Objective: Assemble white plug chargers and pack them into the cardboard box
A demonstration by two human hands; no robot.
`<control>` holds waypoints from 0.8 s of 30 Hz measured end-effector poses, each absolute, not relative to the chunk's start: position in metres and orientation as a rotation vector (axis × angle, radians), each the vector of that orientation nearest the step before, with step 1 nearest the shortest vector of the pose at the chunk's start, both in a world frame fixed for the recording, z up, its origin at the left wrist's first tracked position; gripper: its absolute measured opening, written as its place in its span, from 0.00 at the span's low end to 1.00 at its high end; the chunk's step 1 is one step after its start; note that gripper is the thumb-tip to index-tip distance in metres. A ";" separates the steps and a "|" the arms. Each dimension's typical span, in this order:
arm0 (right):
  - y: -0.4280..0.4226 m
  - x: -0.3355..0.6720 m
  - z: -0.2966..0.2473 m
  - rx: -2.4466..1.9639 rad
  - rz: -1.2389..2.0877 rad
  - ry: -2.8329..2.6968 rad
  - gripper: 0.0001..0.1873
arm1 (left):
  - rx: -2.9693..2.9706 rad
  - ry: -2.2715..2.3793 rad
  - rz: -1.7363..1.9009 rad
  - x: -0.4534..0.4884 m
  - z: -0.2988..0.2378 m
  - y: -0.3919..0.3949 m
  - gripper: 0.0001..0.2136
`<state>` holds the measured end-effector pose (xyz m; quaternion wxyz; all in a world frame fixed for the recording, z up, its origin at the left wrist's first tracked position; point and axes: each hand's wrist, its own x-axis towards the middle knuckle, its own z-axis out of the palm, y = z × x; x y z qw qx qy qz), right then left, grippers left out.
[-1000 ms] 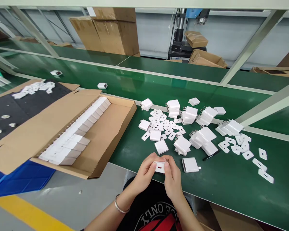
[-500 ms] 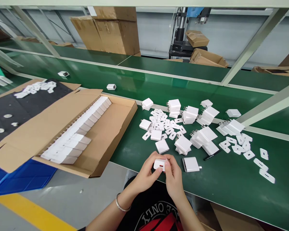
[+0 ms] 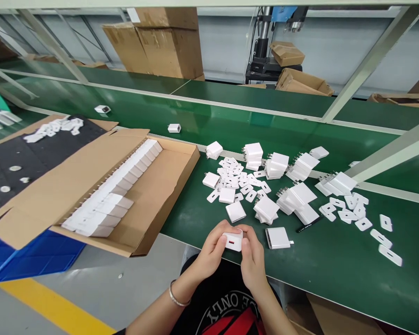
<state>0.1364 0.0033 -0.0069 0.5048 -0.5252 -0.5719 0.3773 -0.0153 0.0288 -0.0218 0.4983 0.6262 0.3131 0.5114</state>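
Note:
Both my hands grip one white charger [image 3: 233, 242] with a red port facing me, at the near edge of the green table [image 3: 335, 265]. My left hand [image 3: 211, 253] pinches its left side and my right hand [image 3: 253, 256] its right side. Another white charger [image 3: 278, 237] lies flat just to the right of my hands. Beyond them sit stacks of white chargers [image 3: 296, 197] and a scatter of small white cover plates [image 3: 237, 179].
An open cardboard box [image 3: 153, 200] on the left holds a row of packed chargers [image 3: 115, 190]. A black pen [image 3: 307, 225] lies by the stacks. Loose chargers [image 3: 173, 128] sit on the green conveyor belt [image 3: 230, 125]. More cover plates [image 3: 359, 216] lie to the right. Cardboard boxes [image 3: 160, 42] stand behind.
The loose chargers on the belt have drifted to the right. My hands have turned the held charger slightly; they stay in the same place.

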 end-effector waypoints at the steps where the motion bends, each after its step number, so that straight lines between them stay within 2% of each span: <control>1: 0.003 0.136 -0.007 -1.261 0.907 -1.387 0.20 | 1.525 0.766 1.249 -0.015 -0.022 0.029 0.20; 6: 0.002 0.138 -0.009 -1.222 0.877 -1.405 0.15 | 1.563 0.762 1.234 -0.016 -0.019 0.030 0.20; 13: -0.002 0.141 -0.015 -1.126 0.757 -1.439 0.16 | 1.511 0.771 1.128 -0.015 -0.017 0.023 0.22; 18: -0.008 0.141 -0.011 -1.095 0.605 -1.506 0.23 | 1.158 0.737 1.014 -0.017 -0.018 0.009 0.31; 24: -0.020 0.143 0.017 -1.286 0.387 -1.778 0.23 | 0.657 0.574 0.967 -0.016 0.006 -0.008 0.28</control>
